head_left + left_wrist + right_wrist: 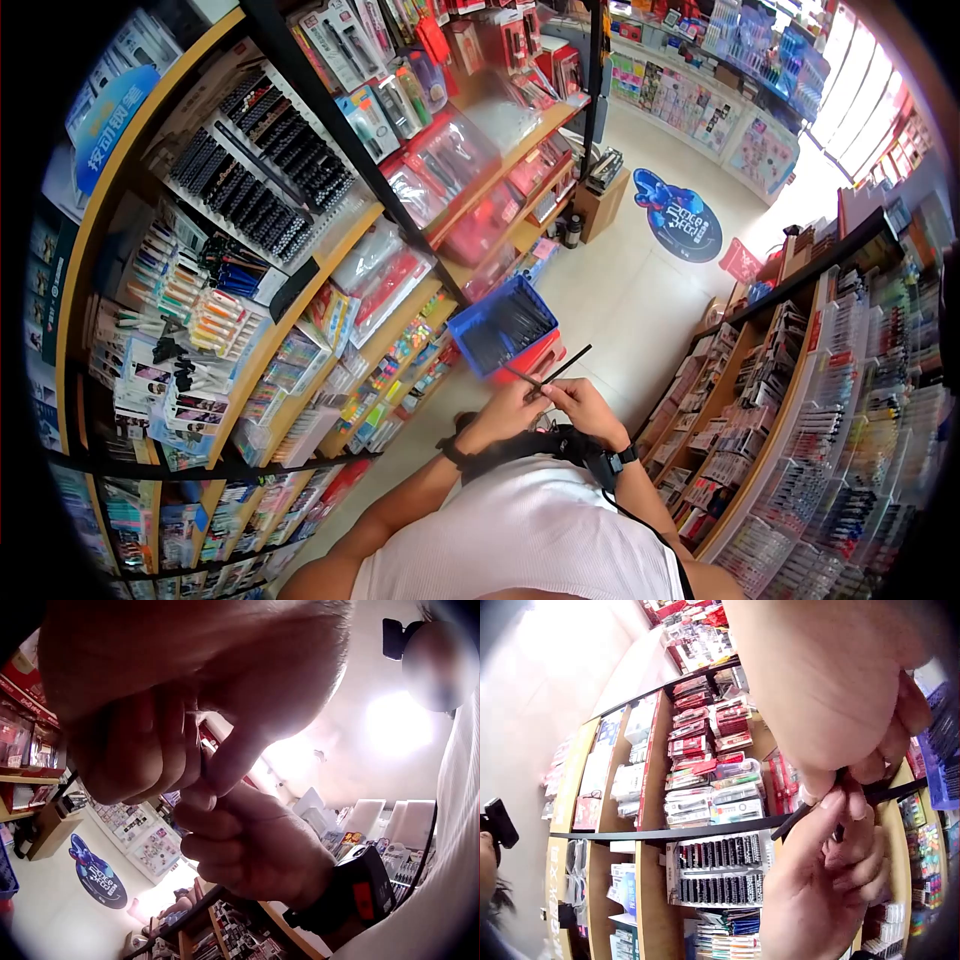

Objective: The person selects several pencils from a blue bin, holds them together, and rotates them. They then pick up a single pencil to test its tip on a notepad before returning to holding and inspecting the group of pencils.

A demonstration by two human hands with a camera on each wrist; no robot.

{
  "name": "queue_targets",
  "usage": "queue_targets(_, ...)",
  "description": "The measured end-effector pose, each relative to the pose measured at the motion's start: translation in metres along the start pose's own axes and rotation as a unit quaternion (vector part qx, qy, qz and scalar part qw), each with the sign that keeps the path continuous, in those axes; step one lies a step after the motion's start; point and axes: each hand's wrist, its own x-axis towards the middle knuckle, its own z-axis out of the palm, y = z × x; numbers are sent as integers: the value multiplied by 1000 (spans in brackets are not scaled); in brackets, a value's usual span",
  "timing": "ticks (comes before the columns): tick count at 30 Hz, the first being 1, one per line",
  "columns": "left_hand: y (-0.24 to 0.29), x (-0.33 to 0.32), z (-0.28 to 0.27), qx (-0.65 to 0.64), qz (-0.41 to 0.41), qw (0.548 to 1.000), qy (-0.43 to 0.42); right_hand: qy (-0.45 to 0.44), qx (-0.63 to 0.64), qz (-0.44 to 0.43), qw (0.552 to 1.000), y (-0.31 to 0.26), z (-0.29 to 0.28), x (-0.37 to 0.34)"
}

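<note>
In front of the white shirt, my two hands meet near the middle of the head view. My left hand [515,408] pinches a slim black pen [572,363], whose far end points up and right. Fingers and thumb of my right hand [588,408] grip a second thin dark stick [522,375], pen-like, slanting up and left across the first. The right wrist view has a black end [789,823] poking out by the touching fingertips; the rest is hidden by fingers. Just beyond the hands stands a blue basket [466,350] with many dark pens in it.
A red bin [540,358] sits under the basket. To the left rises a shelf [330,270] packed with pens and packaged stationery. Clear pen racks [850,400] line the right side. A round blue sticker [680,220] lies on the pale floor [600,290] ahead.
</note>
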Motion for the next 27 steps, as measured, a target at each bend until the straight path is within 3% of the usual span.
queue_targets(4,4,-1,0,24,26,999,5,36,32,-50,998,-2,4,0)
queue_targets(6,24,-3,-2,21,-22,1000,6,60,48,-38,996,7,1,3)
queue_targets(9,-8,-2,0,82,9,996,27,105,50,-21,993,6,-5,5)
queue_targets(13,-13,-4,0,72,22,997,32,285,94,-12,954,22,-12,13)
queue_targets(15,-11,-4,1,29,46,998,32,313,118,8,942,26,-20,12)
queue_targets(17,-11,-4,-3,73,1,997,-11,304,163,13,939,23,-22,11)
queue_targets(20,-11,-1,-2,73,3,997,-10,229,175,20,957,13,-15,7)
queue_targets(21,-9,-2,-1,69,-2,998,-9,209,101,17,973,15,-10,6)
queue_targets(24,-3,-2,4,41,37,998,13,71,63,-22,995,-8,-1,-2)
queue_targets(27,-1,-2,5,38,56,998,8,61,-3,-17,998,-6,5,-1)
